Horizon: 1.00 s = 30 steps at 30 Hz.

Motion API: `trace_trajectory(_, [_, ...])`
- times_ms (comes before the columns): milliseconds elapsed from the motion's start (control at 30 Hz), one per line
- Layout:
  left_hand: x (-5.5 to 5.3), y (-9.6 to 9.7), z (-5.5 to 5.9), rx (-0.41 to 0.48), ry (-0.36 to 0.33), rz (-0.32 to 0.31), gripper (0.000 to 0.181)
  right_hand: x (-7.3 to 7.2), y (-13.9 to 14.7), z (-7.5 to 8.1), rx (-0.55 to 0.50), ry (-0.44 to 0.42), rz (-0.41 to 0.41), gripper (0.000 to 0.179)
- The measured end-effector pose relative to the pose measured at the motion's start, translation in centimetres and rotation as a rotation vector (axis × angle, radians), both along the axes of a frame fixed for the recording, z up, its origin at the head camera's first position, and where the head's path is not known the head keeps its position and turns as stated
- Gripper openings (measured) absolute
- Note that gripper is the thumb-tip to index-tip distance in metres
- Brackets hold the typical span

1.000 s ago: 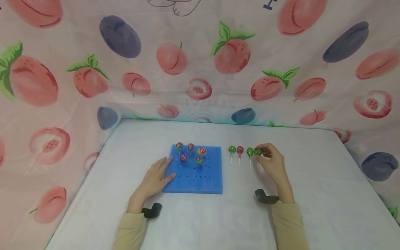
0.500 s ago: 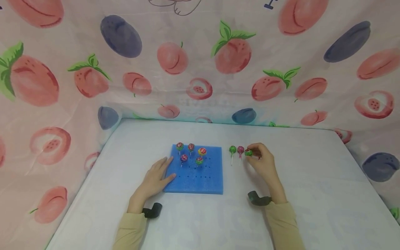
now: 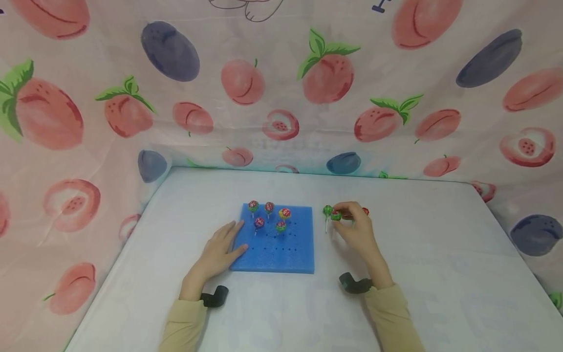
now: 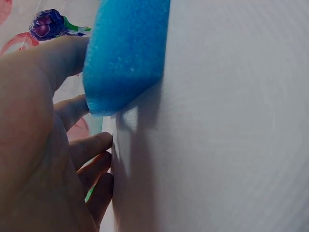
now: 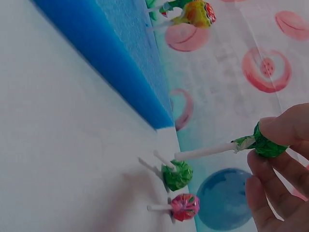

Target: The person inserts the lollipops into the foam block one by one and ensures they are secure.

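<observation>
My right hand pinches a green-wrapped lollipop by its candy end between thumb and fingers, its white stick pointing toward the foam. Just below it on the table lie another green lollipop and a pink one. A red wrapper peeks out behind my right hand. My left hand rests against the left side of a blue foam board, fingers extended. Several lollipops stand upright in the board's rear holes, including a yellow one and a purple one.
More small holes show across the front and right of the board. The white table ends at a fruit-printed cloth behind and at the sides. A dark wrist camera juts inward from the right wrist, another from the left.
My right hand has moved left with the green lollipop, from the right end of the row to over the leftmost lollipops. The left hand and board have stayed put.
</observation>
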<state>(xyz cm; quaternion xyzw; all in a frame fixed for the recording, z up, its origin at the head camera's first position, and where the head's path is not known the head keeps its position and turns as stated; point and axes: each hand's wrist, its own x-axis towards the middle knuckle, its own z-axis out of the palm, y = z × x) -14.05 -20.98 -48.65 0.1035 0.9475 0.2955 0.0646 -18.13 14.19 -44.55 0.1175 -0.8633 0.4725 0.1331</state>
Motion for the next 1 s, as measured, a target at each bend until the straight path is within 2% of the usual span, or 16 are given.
trace_trajectory(167, [0.0,0.0,0.0,-0.006,0.004,-0.003,0.068,0.2,-0.7,-0.1,0.014,-0.023,0.016,0.032])
trace_trajectory(400, [0.0,0.0,0.2,-0.014,0.002,-0.004,0.068,0.6,-1.8,0.3,0.029,0.03,0.042,0.032])
trace_trajectory(567, [0.1,0.1,0.3,-0.017,-0.002,-0.002,0.068,0.6,-2.5,0.3,0.025,0.013,0.079,0.031])
trace_trajectory(1000, [0.0,0.1,0.4,-0.009,0.0,-0.006,0.068,0.8,-4.0,0.0,-0.02,0.052,0.115,0.031])
